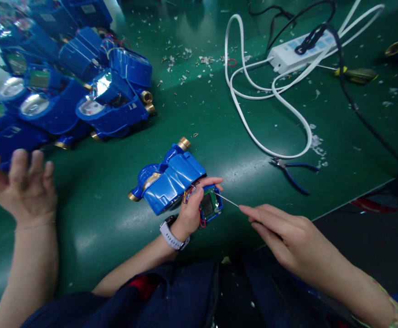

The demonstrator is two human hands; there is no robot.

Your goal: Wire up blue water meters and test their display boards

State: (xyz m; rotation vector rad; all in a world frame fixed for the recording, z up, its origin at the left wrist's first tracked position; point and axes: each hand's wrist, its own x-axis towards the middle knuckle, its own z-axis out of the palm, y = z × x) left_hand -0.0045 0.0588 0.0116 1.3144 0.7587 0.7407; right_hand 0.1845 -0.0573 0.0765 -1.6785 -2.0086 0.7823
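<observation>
My left hand (191, 210), with a pale watch strap at the wrist, grips a small blue housing (220, 210) holding a green circuit board (209, 203) with a dark display. Thin coloured wires (187, 195) run beside my thumb toward a blue water meter (178, 180), which lies on its side with brass threaded ends. In my right hand (284, 230) is a screwdriver (229, 200); its thin shaft reaches the upper right part of the board, and its handle is hidden in my fingers. I cannot make out a screw at the tip.
Several blue water meters (116, 102) are piled at the left. Near them is another person's open hand (31, 191). Blue-handled cutters (292, 171), a white power strip (301, 52) with looped cable and a yellow-and-black screwdriver (359, 75) lie right. Scraps and small screws litter the green table (116, 182).
</observation>
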